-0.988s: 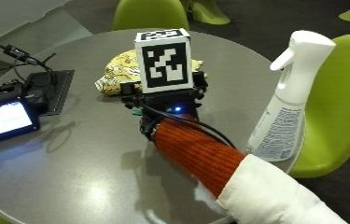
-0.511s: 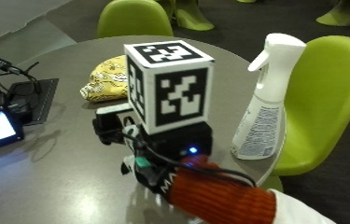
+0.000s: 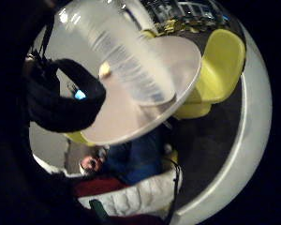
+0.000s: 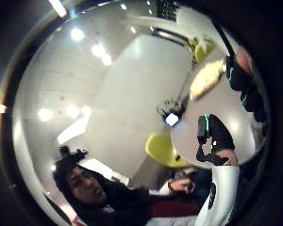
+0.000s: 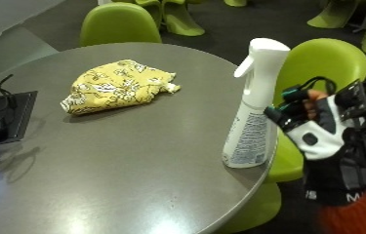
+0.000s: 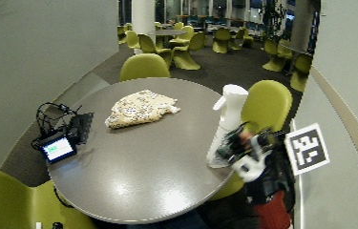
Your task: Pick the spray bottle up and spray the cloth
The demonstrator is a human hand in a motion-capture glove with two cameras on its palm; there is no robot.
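**Outside view: gloved hand beside the bottle, no grasp yet**

Outside view shows the fingers (image 5: pixel 297 100) of the right hand (image 5: pixel 322 131) loosely spread toward the spray bottle (image 5: pixel 253 105), apparently just short of touching it and holding nothing. The bottle stands upright near the right edge of the round table (image 5: pixel 117 161), the hand just to its right, in front of a green chair (image 5: pixel 325 63). The yellow patterned cloth (image 5: pixel 119 86) lies well apart, on the far left of the tabletop. The bottle looks like light, stiff, smooth plastic that could tip easily; the narrow neck under the trigger head seems the best place to take hold. The cloth is soft and crumpled.
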